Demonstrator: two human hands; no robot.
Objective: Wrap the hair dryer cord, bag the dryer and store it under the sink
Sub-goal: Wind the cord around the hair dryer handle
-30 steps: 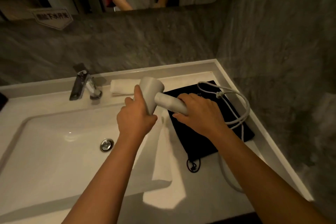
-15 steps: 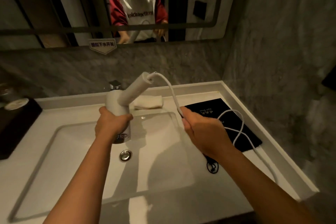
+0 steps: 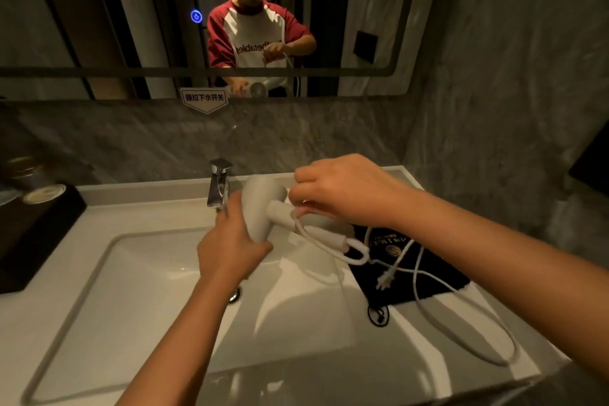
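My left hand (image 3: 230, 249) grips the barrel of the white hair dryer (image 3: 262, 208), held in the air above the sink basin (image 3: 138, 290). The dryer's handle points right and slightly down. My right hand (image 3: 346, 189) sits over the handle and pinches the white cord (image 3: 461, 303) close to it. The cord loops down over the counter, and its plug (image 3: 384, 280) dangles above the black drawstring bag (image 3: 438, 280). The bag lies flat on the counter to the right of the basin.
A chrome faucet (image 3: 219, 184) stands behind the basin, close to my left hand. A black tray (image 3: 36, 231) with cups sits at the far left. A grey stone wall closes the right side, and a mirror (image 3: 131, 10) hangs above the counter.
The dryer has swung from handle-up to handle pointing right. My right hand rose from the loose cord to the handle, carrying the cord over it. The view has tilted upward.
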